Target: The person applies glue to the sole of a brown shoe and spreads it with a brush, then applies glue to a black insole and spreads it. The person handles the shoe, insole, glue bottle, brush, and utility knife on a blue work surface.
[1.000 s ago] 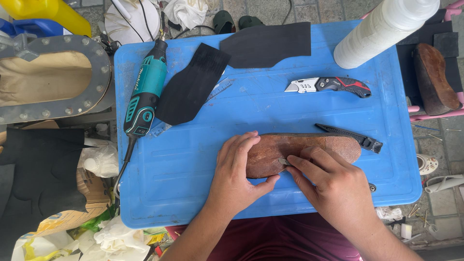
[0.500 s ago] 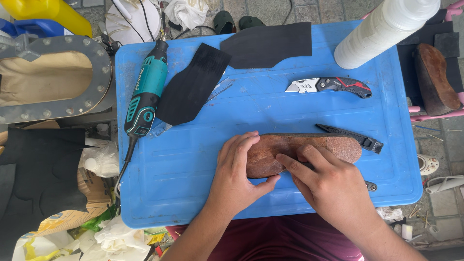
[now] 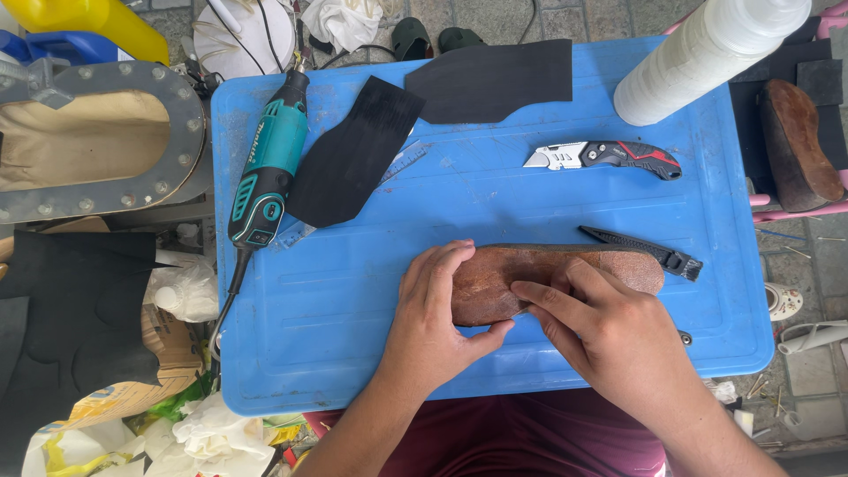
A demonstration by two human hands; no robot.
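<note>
Fingers (image 3: 539, 296) slid left (slightly) | brown sole (image 3: 565, 269) unmoved | both hands pressing

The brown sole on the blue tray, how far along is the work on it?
Done: black sheet pieces lie cut beside the rotary tool. In hand: left hand and right hand press the brown sole. Left: no black piece is on it yet.

Sole (image 3: 565, 269) on tray (image 3: 353, 353), front; knife (image 3: 605, 157) behind; rotary tool (image 3: 265, 172) far left.
</note>
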